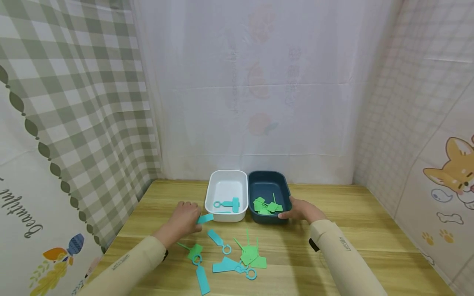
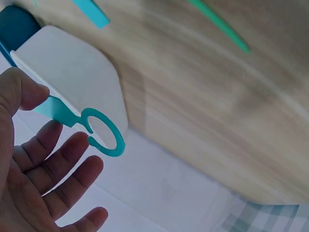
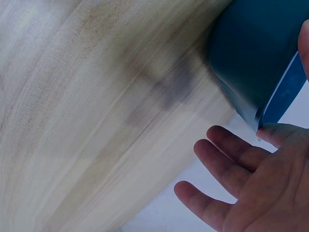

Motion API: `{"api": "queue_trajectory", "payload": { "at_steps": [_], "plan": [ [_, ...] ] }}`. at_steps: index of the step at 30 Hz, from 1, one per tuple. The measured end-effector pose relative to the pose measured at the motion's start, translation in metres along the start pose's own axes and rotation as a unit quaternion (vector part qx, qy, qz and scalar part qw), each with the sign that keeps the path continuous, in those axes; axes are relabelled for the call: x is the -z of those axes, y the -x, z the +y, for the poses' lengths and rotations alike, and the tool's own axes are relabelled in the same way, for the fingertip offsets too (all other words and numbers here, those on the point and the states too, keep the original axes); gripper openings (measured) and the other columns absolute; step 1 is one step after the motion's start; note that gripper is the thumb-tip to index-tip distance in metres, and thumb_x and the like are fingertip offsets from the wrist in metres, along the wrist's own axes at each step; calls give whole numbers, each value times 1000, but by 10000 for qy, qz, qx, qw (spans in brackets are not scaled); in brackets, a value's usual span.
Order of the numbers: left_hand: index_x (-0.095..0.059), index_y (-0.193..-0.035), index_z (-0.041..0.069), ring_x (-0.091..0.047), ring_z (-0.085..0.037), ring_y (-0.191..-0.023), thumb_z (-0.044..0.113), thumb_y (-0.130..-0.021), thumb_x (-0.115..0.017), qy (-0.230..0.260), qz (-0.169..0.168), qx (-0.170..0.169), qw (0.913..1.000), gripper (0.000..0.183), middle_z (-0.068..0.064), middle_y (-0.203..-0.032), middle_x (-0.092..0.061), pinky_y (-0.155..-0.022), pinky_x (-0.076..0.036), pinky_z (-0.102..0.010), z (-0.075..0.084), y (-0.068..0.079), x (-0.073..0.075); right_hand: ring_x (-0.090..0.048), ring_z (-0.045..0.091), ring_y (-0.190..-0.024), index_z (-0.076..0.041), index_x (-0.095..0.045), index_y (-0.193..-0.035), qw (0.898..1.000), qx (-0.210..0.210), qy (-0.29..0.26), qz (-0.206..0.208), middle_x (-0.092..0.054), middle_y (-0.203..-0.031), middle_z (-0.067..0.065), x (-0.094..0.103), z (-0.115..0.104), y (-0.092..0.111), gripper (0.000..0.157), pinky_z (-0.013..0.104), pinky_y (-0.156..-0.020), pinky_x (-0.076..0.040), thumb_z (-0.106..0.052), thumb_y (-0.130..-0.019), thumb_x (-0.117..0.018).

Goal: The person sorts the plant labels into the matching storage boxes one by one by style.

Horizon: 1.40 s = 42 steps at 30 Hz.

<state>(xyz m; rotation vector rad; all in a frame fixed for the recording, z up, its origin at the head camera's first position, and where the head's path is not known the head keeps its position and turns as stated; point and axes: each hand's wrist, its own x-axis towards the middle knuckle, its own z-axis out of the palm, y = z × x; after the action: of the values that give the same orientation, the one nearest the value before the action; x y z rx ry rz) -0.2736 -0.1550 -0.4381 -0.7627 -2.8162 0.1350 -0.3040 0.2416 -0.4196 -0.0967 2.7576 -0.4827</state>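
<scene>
My left hand (image 1: pixel 185 218) pinches a blue plastic tag (image 1: pixel 205 218) between thumb and forefinger, in front of the white bin (image 1: pixel 226 218). The left wrist view shows the tag's split ring (image 2: pixel 120 142) pointing away from the palm, with the other fingers spread. Blue tags (image 1: pixel 235 204) lie in the white bin. My right hand (image 1: pixel 301 209) rests at the near right corner of the dark blue bin (image 1: pixel 270 220), a finger touching its rim in the right wrist view. Green tags with thin stems (image 1: pixel 266 207) lie inside that bin.
On the wooden table (image 1: pixel 333 246) nearer me lie several loose tags: a blue tag (image 1: pixel 215 237), another blue tag (image 1: pixel 202 279), overlapping green tags (image 1: pixel 249 255) and a green tag (image 1: pixel 195 250) by the left wrist. A white cloth (image 1: pixel 255 102) hangs behind the bins.
</scene>
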Motion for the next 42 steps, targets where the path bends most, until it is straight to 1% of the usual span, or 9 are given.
{"api": "queue_trajectory", "payload": {
  "at_steps": [5,8,13,16,20,27,35,39,42],
  "plan": [
    [-44,-61,16,-44,-18,-58,23,-69,-77,20,157,-36,9999,36,4,-59,-43,-66,-44,-42,-3,-13,5,-33,51,-136,12,-17,-152,10000,-34,-2,14,-30,-151,35,-1,2,-1,99,62,-106,-32,-46,-91,-69],
    [-46,-62,16,-43,-18,-58,22,-69,-78,9,236,-41,9997,34,4,-59,-44,-64,-43,-41,-5,-22,7,-33,51,-136,12,-16,-152,10000,-42,-38,-4,-30,-151,35,-2,3,-2,99,62,-106,-31,-45,-91,-69],
    [-60,-74,10,-56,-24,-71,26,-73,-80,-187,349,42,9992,26,-4,-75,-59,-73,-47,-47,-7,-40,9,-32,52,-136,11,-16,-152,10000,-41,-76,-21,-29,-151,35,-3,6,-2,101,63,-106,-31,-47,-90,-69],
    [-64,-80,8,-58,-25,-77,25,-74,-79,-269,289,66,9992,24,-6,-84,-60,-73,-47,-46,-6,-52,13,-32,52,-136,11,-17,-152,10000,-20,-55,5,-30,-151,35,-3,7,-2,101,63,-106,-31,-48,-90,-70],
    [-63,-79,9,-58,-25,-81,26,-74,-78,-406,147,52,9991,23,-5,-89,-59,-71,-47,-44,-2,-66,17,-33,52,-136,12,-17,-151,10000,21,-76,10,-29,-151,36,-4,8,-1,100,62,-106,-31,-47,-90,-70],
    [-64,-77,14,-59,-25,-90,34,-77,-80,-738,-4,-45,9973,27,-7,-105,-59,-82,-49,-47,8,-88,16,-32,51,-137,12,-17,-152,10000,-11,-84,14,-29,-151,35,-5,7,-3,100,62,-107,-30,-47,-91,-69],
    [-62,-73,16,-59,-27,-96,34,-78,-81,-661,-117,-71,9977,26,-6,-106,-58,-93,-45,-54,25,-98,13,-33,51,-136,11,-18,-152,9999,5,-90,45,-31,-151,34,-3,2,1,101,62,-106,-31,-49,-89,-70],
    [-61,-72,15,-58,-26,-93,30,-77,-80,-644,6,-69,9979,24,-5,-100,-56,-91,-45,-54,31,-100,9,-33,51,-136,11,-18,-152,10000,12,-65,56,-30,-151,35,-3,1,2,101,62,-106,-31,-48,-90,-70],
    [-63,-74,14,-59,-25,-89,28,-77,-78,-785,120,-110,9968,21,-5,-96,-56,-86,-48,-50,33,-99,7,-33,51,-136,11,-17,-152,10000,27,-69,57,-30,-151,35,-3,1,1,100,62,-106,-31,-47,-90,-70]
  ]
}}
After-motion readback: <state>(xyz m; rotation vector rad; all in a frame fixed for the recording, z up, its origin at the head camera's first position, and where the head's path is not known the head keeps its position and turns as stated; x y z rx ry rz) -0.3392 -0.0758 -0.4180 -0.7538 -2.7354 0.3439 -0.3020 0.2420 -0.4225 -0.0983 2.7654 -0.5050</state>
